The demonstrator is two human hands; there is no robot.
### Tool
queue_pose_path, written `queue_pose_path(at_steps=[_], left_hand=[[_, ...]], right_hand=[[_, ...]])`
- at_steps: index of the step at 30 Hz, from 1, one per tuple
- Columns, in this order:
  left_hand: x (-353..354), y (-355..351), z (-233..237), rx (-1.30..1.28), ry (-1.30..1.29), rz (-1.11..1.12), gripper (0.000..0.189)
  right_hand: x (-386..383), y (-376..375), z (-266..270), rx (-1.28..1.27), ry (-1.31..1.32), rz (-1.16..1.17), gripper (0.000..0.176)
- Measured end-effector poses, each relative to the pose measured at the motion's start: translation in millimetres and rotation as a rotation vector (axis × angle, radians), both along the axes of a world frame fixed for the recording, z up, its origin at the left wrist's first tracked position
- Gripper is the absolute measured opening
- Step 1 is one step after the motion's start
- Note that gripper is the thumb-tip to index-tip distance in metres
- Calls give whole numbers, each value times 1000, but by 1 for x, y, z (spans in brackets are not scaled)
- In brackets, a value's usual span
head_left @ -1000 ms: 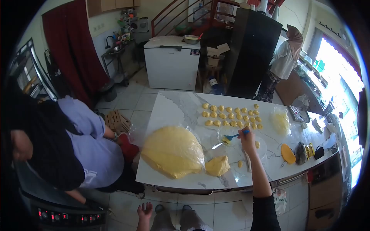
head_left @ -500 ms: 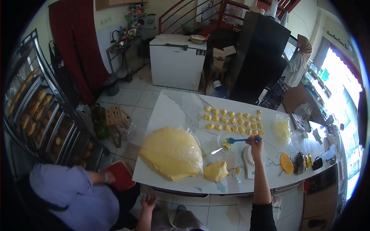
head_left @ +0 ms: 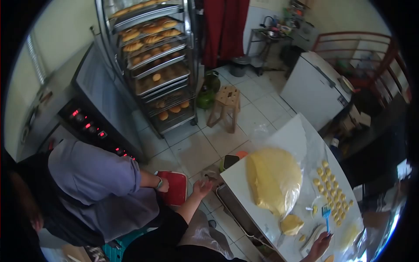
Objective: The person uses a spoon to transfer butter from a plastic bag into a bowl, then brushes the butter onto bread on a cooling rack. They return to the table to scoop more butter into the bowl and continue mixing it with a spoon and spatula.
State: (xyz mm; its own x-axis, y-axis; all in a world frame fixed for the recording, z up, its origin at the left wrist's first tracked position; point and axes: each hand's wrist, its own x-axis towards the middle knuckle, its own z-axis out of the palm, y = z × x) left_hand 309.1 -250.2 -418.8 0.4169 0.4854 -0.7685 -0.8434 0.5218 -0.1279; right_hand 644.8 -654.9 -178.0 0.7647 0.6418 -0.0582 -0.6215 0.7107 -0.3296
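White table: plastic-covered dough mound, smaller dough lump, rows of dough balls.

On the table, open marble is found at the back-left corner and behind the large dough mass, by which direct passage across the left end is blocked. Further right, the back edge is lined by rows of dough balls; the front edge is crowded by a dough lump. Between them, the way is obstructed by a blue brush held in the right hand. Off the front-left corner, the left hand is neighboured by a red container.
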Motion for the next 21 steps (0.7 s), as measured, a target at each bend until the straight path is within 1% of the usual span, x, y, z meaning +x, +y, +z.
queue_pose_path(at_steps=[1, 2, 4, 5, 7, 8, 10, 11, 13, 14, 15, 16, 17, 19, 20, 21], left_hand=[[0, 5, -1, -46, 57, 48, 25], [-5, 9, -10, -56, 46, 63, 25], [-23, 20, -39, -16, -47, 186, 30], [-29, 23, -43, -29, -57, 193, 30], [-41, 33, -46, -64, 3, 296, 33], [-48, 35, -52, -75, 2, 308, 33], [-62, 45, -68, -50, -4, 375, 36], [-70, 50, -76, -57, 3, 389, 36], [-87, 63, -86, -48, 1, 453, 36], [-95, 70, -83, -51, 6, 471, 36], [-103, 80, -74, -32, 67, 462, 35], [-109, 94, -67, -14, 126, 453, 34], [-117, 109, -67, -19, 124, 471, 34], [-135, 145, -73, 32, 216, 441, 33], [-142, 165, -81, 27, 212, 458, 33], [-149, 189, -90, 52, 180, 432, 32]], right_hand=[[-5, 2, -2, -36, 125, -21, 21], [-20, 19, 8, -46, 114, -6, 21], [-61, 56, 30, 73, 133, 163, 20], [-71, 68, 35, 153, 237, 185, 18], [-96, 103, 53, 119, 204, 182, 17], [-107, 119, 57, 106, 204, 192, 17], [-128, 152, 63, -22, 52, 271, 17], [-147, 171, 67, -202, 21, 111, 19], [-164, 202, 50, -100, -56, 257, 23], [-184, 221, 54, -187, -16, 252, 25], [-202, 239, 57, -272, 21, 246, 27], [-210, 256, 46, -232, -42, 340, 29], [-222, 276, 41, -354, -60, 351, 27], [-239, 317, 36, -358, -6, 418, 22], [-246, 336, 32, -362, -13, 434, 22], [-251, 356, 25, -436, 13, 431, 19]])
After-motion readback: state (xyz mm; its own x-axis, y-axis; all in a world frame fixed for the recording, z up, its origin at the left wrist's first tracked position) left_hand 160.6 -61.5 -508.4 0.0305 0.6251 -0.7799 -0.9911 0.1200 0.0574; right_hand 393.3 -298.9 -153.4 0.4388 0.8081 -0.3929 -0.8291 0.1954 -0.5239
